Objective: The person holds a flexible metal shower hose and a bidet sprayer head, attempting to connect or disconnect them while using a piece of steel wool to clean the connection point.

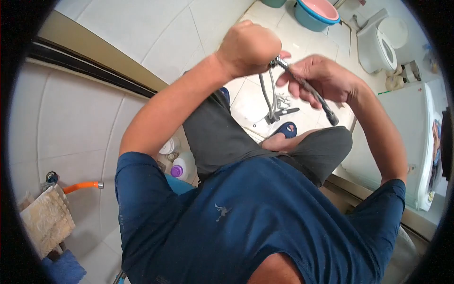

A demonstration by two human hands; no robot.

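Observation:
My left hand (250, 47) is closed in a fist around the chrome end of a flexible metal hose, with its palm side hidden. My right hand (326, 78) pinches the same metal hose (314, 94) near that end, thumb on top and the other fingers loosely curled below. The hose's dark free end points down toward my right knee. Below my left fist hangs a thin grey hose (263, 92), looped down toward the floor. There, a black-handled tool (287, 112) lies beside several small metal pieces (283, 100).
A navy slipper (286, 130) is on my right foot. Stacked basins (312, 19) and a white toilet (380, 47) stand at the far right. By my left leg is a white bottle with a purple cap (177, 171). An orange hose (80, 186) juts from the left wall near a cloth (47, 215).

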